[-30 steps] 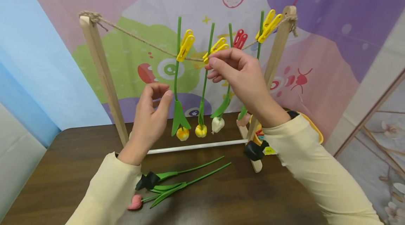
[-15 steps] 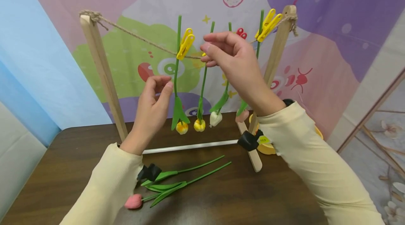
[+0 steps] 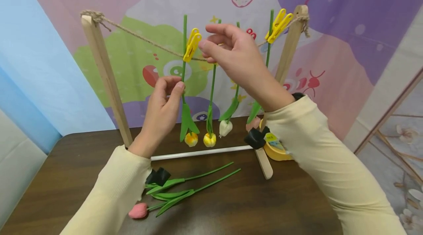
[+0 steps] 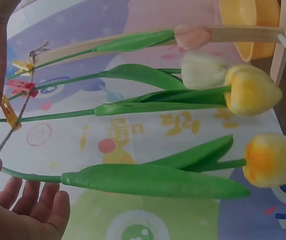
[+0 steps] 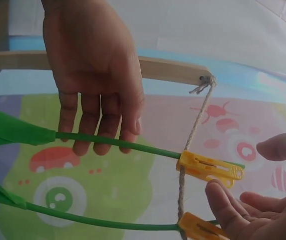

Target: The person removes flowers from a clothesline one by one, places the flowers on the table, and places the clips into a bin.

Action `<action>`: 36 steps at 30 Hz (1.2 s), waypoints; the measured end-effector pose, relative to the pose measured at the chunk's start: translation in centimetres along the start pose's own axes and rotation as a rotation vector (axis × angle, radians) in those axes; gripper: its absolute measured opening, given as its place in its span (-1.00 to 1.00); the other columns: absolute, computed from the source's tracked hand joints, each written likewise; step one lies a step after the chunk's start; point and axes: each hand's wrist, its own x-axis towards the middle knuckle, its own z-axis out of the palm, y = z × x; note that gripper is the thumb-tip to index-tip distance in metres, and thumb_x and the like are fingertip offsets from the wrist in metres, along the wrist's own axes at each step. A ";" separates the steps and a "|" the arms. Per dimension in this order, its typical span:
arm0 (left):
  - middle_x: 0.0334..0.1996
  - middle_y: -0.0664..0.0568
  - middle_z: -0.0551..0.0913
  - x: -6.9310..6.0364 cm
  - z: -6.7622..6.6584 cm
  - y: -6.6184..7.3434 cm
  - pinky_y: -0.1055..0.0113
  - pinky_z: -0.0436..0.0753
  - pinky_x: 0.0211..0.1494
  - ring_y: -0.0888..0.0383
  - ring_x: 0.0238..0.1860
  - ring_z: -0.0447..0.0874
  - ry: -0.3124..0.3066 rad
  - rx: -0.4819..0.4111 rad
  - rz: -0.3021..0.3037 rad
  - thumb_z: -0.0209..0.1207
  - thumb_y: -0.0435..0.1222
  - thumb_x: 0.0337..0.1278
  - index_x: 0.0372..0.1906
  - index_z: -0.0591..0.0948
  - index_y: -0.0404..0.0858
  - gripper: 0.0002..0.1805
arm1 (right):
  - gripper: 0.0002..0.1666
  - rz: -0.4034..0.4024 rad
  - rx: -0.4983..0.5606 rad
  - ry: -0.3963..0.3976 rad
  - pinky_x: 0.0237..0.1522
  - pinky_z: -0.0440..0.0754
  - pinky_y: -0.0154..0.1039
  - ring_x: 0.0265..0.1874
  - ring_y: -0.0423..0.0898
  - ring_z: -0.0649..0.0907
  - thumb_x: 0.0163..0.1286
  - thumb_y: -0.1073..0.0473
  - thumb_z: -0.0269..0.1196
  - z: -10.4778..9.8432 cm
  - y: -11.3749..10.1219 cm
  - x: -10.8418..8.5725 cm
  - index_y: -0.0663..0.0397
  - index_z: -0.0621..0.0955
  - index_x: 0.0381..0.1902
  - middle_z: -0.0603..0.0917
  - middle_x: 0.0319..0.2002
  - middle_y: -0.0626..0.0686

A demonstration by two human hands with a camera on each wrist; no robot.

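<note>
Near the centre of the head view, the leftmost tulip (image 3: 187, 119) hangs bloom down from a sagging rope (image 3: 145, 39) tied between wooden posts (image 3: 104, 69), its stem pinned by a yellow clothespin (image 3: 192, 45). Beside that clothespin, the right hand (image 3: 236, 53) has thumb and fingers parted, pinching nothing. Lower and to the left, the left hand (image 3: 162, 106) is relaxed, its fingers at the stem below the rope; whether they touch it, I cannot tell. Further right hang a yellow tulip (image 3: 209, 140), a white tulip (image 3: 226, 127) and a pale pink tulip (image 3: 253, 123). Across the lower left, a pink tulip (image 3: 138, 211) and a second tulip (image 3: 166, 186), its bloom hidden, lie on the bench (image 3: 281, 198). The step in hand seems to be settling the leftmost tulip, which looks secure by itself. The next move likely calls for drawing both hands clear, then lifting a lying tulip and finding another clothespin, perhaps from the yellow container (image 3: 279, 156) at lower right, for the bare rope at upper left.
</note>
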 end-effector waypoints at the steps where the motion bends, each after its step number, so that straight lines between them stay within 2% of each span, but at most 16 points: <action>1: -0.11 -0.15 0.52 0.1 0.1 0.0 0.32 0.42 -0.03 0.13 -0.11 0.48 -0.002 -0.005 -0.004 -0.08 -0.24 0.39 0.10 0.38 -0.34 -0.68 | -0.47 0.009 -0.014 -0.008 -0.02 0.58 -0.29 -0.12 -0.05 0.64 0.32 0.14 0.20 0.1 -0.1 0.1 0.07 0.41 0.23 0.59 -0.02 0.09; 11: -0.13 -0.14 0.51 0.7 0.4 0.1 0.41 0.47 -0.13 0.08 -0.22 0.51 -0.030 -0.077 -0.004 -0.11 -0.28 0.40 0.10 0.36 -0.37 -0.69 | -0.33 0.024 -0.178 -0.074 -0.03 0.57 -0.34 -0.13 -0.17 0.66 0.32 0.03 0.19 0.6 -1.1 0.6 0.02 0.30 0.34 0.52 0.14 0.03; 20: -0.02 -0.15 0.52 0.9 0.6 0.2 0.42 0.51 -0.10 0.12 -0.21 0.49 -0.065 -0.111 0.022 -0.17 -0.33 0.43 0.02 0.38 -0.44 -0.73 | -0.40 0.016 -0.198 -0.020 -0.16 0.62 -0.38 -0.23 -0.16 0.67 0.31 0.12 0.22 0.8 -1.1 1.4 0.08 0.38 0.29 0.56 0.02 0.07; 25: -0.17 -0.08 0.50 0.9 0.8 0.2 0.43 0.53 -0.15 0.24 -0.33 0.50 -0.056 -0.173 0.041 -0.20 -0.37 0.42 -0.07 0.38 -0.43 -0.79 | -0.52 0.001 -0.232 -0.014 -0.16 0.63 -0.35 -0.22 -0.16 0.66 0.32 0.16 0.19 0.6 -0.9 1.5 0.12 0.48 0.19 0.60 -0.07 0.08; 28: -0.29 0.00 0.46 0.9 1.0 0.2 0.42 0.54 -0.21 0.28 -0.42 0.49 -0.049 -0.216 0.047 -0.22 -0.39 0.41 -0.11 0.37 -0.41 -0.83 | -0.57 0.005 -0.216 -0.016 -0.14 0.63 -0.30 -0.23 -0.15 0.66 0.33 0.18 0.19 0.5 -0.8 1.4 0.14 0.52 0.14 0.64 -0.12 0.09; 36: -0.38 0.06 0.38 0.9 1.0 0.3 0.43 0.40 -0.34 0.22 -0.49 0.34 -0.051 -0.223 0.055 -0.26 -0.38 0.42 -0.10 0.36 -0.40 -0.81 | -0.62 0.029 -0.173 -0.025 -0.17 0.63 -0.30 -0.29 -0.15 0.68 0.33 0.11 0.20 0.1 -0.9 1.3 0.12 0.56 0.07 0.68 -0.12 0.06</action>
